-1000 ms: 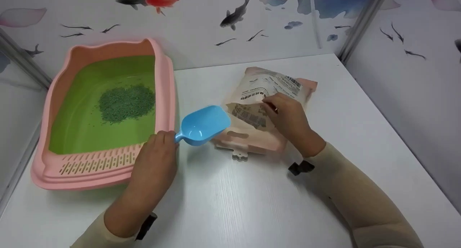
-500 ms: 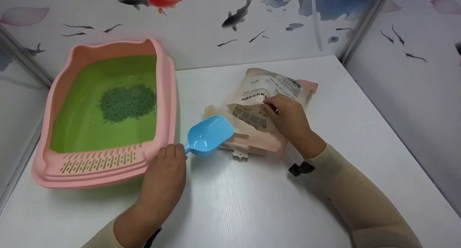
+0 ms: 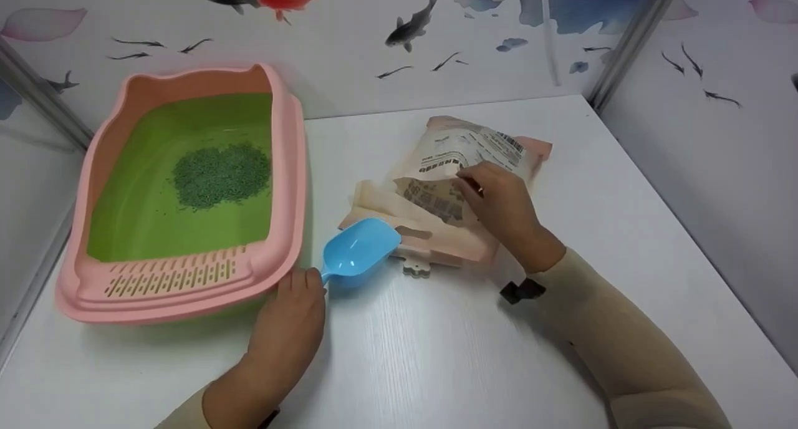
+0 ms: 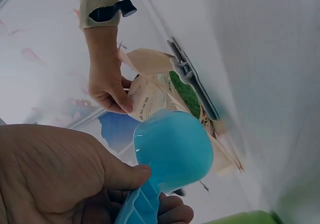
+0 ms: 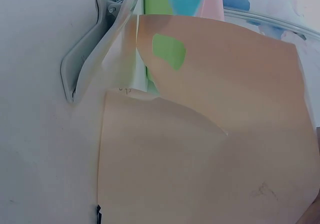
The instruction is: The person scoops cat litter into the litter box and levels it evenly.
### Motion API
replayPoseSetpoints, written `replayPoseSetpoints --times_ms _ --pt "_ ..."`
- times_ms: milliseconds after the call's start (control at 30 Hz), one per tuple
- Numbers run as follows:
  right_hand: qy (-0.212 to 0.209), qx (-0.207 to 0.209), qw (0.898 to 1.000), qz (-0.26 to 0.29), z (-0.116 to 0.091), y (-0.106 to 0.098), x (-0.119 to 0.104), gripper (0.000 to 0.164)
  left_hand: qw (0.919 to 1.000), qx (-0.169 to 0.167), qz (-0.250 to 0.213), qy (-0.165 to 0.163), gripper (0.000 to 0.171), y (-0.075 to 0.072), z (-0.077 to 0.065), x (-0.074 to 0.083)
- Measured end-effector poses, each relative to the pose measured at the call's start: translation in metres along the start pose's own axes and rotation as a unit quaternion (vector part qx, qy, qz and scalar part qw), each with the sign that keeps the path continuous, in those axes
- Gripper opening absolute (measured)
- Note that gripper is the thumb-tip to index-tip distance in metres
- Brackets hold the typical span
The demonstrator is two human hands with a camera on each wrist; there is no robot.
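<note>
My left hand (image 3: 290, 320) grips the handle of a blue scoop (image 3: 361, 248), its bowl bare and low beside the front of a pale pink bag (image 3: 480, 143). The left wrist view shows the thumb on the ribbed handle and the scoop (image 4: 175, 146) in front of the bag's mouth. Green granules (image 4: 186, 94) show inside the bag. With thumb and fingers my right hand (image 3: 502, 198) pinches the upper edge of the bag's torn opening and holds it raised. Bag material (image 5: 200, 154) fills most of the right wrist view, hiding nearly all of that hand.
A pink litter box (image 3: 290, 167) with a green base stands at the left, a heap of dark green granules (image 3: 221, 174) in it. A metal clip (image 3: 416, 265) sits at the bag's front edge. Fish-patterned walls (image 3: 349, 48) border the white table (image 3: 399, 354).
My left hand has drawn the scoop toward the front of the table and slightly right, lowering it at the bag's front. More of the bag's left flap shows. My right hand keeps its place.
</note>
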State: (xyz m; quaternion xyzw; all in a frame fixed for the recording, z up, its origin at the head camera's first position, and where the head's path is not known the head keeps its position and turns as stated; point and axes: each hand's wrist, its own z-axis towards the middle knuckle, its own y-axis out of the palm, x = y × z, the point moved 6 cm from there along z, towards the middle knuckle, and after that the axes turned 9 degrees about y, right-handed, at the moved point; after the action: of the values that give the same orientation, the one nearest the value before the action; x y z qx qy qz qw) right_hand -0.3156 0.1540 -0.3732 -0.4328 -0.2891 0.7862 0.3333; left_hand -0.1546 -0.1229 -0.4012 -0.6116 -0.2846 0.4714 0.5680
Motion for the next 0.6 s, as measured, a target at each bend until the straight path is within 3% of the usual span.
replayPoseSetpoints --times_ms 133,367,600 --pt "0.003 0.0 1.0 0.004 0.0 0.0 0.001 0.018 0.9994 -0.018 -0.027 -0.006 0.032 0.006 0.0 -0.001" --pt "0.0 0.001 1.0 0.009 -0.001 0.001 0.0 0.017 0.9986 -0.041 -0.034 0.001 0.028 0.016 0.0 0.0" --pt "0.01 -0.005 1.0 0.008 -0.001 0.001 0.002 0.016 0.9937 -0.083 -0.072 -0.018 0.028 0.018 0.002 -0.004"
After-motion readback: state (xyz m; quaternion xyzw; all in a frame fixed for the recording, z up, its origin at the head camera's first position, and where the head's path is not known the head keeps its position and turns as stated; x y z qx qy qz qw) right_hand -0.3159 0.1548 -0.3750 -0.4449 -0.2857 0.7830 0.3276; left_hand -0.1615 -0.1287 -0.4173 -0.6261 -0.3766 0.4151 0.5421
